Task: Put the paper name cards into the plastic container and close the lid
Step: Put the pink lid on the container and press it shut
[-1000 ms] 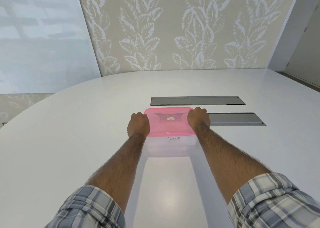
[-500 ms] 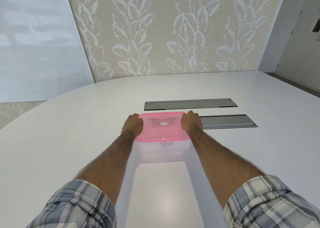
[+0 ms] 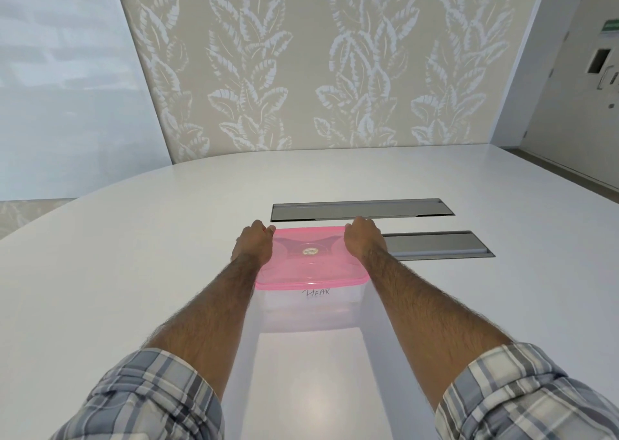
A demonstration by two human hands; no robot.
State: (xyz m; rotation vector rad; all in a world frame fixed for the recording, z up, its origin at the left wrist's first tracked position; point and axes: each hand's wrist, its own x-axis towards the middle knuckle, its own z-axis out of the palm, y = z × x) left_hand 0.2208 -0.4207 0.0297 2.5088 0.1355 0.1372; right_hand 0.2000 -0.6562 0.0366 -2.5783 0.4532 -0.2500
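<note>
place: office meeting room | signs: large white conference table (image 3: 134, 272); recessed cable hatches (image 3: 361, 210); leaf-patterned wall (image 3: 301, 71); door (image 3: 582, 88)

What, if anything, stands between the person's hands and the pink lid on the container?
Nothing visible does. The left hand and the right hand hold the pink lid at its far corners, fingers curled over its edge. The lid sits on the clear container.

Your container (image 3: 308, 309) is clear, faintly frosted plastic. Its lid (image 3: 311, 265) is translucent pink plastic, smooth and glossy. The table (image 3: 134, 255) under the container is smooth white with a soft sheen. Beyond the container, two grey panels (image 3: 361, 210) look like matt brushed metal. Your sleeves (image 3: 150, 396) are checked woven cloth.
</note>
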